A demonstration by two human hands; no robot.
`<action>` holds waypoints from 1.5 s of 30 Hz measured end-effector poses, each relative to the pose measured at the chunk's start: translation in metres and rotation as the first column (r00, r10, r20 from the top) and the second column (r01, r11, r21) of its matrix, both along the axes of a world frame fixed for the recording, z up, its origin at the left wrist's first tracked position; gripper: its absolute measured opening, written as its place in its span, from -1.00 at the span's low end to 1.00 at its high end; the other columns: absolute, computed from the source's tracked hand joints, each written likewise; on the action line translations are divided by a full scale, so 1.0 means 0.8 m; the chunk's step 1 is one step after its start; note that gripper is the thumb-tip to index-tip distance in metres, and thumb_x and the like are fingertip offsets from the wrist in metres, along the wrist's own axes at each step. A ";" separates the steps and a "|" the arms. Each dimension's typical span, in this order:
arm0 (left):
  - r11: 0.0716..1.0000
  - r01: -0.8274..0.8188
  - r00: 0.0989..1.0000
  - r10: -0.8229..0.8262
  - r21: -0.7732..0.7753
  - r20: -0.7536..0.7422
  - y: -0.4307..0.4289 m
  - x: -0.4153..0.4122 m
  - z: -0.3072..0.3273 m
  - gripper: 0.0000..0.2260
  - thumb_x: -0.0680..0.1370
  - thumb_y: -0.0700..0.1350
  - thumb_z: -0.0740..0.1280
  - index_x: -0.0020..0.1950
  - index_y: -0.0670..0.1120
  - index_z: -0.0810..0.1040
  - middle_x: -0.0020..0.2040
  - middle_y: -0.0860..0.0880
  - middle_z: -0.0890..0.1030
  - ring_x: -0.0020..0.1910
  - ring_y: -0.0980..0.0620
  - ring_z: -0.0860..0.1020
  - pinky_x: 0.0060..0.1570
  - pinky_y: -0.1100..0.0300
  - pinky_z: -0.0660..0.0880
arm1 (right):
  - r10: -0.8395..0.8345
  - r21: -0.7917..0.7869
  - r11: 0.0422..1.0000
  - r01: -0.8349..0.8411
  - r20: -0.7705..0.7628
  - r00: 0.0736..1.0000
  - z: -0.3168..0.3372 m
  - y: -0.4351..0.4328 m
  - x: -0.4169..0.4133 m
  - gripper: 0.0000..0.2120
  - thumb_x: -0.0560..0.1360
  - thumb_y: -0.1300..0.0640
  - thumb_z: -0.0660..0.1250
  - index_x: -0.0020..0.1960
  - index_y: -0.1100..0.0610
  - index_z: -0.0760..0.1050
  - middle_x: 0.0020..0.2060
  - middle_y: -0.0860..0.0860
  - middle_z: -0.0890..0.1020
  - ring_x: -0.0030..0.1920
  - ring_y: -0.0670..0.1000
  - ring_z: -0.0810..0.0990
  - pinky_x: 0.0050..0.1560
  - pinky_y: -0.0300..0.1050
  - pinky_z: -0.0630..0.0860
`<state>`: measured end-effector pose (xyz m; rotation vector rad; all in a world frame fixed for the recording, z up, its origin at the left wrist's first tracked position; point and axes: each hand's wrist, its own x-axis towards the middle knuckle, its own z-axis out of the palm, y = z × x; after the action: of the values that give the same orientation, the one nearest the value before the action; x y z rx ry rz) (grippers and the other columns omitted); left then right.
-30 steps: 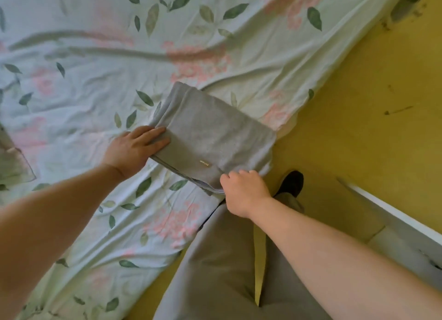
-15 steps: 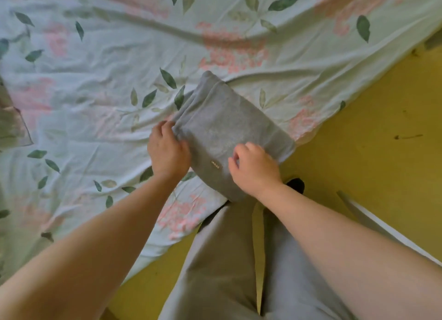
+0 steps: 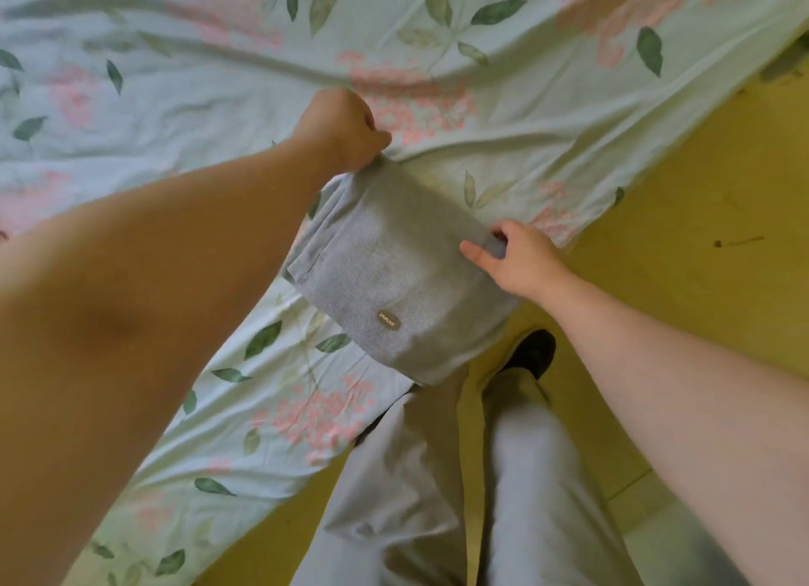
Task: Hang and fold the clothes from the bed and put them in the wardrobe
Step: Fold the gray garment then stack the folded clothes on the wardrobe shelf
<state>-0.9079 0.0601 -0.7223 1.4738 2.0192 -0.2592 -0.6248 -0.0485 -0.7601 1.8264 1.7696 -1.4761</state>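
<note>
Head view, from the left: a pale green bed sheet [image 3: 175, 81] printed with pink blossoms and dark leaves covers the bed and lies creased. The bare left forearm crosses it on a diagonal toward the middle of the frame. The left hand [image 3: 339, 130] is curled into a fist with its fingers clamped on the far corner of the folded grey garment [image 3: 394, 261], where the fabric bunches into a small peak.

The garment is a compact rectangle at the near edge of the bed. Its stacked layers show along the left side, and its near corner reaches past the sheet's edge over the trouser leg. Whether it lies flat on the sheet or is raised off it cannot be told. 1 small oval label [image 3: 388, 319] sits on its top face near the front.

The right hand [image 3: 521, 261] pinches the garment's right corner, with 1 digit laid straight on top and the others curled round the gathered fabric. Below it are grey trousers [image 3: 416, 476] and a black shoe [image 3: 532, 353]. A yellow floor [image 3: 700, 235] fills the right side.
</note>
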 end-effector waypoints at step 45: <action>-0.038 -0.723 -0.314 0.907 -0.690 0.279 -0.291 0.051 0.001 -0.55 0.45 -0.06 0.57 0.28 -0.15 0.58 0.10 -0.09 0.72 0.06 -0.08 0.71 0.05 0.01 0.63 | -0.793 -0.439 0.554 0.708 -0.020 0.609 0.010 -0.057 0.006 -0.37 0.42 0.01 0.59 0.42 0.06 0.43 0.17 -0.01 0.65 0.16 0.07 0.62 0.20 0.08 0.58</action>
<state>-0.8673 -0.1727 -0.7215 -0.5113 1.6214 0.6706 -0.6202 -0.0940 -0.7523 2.3787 0.5616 -2.1870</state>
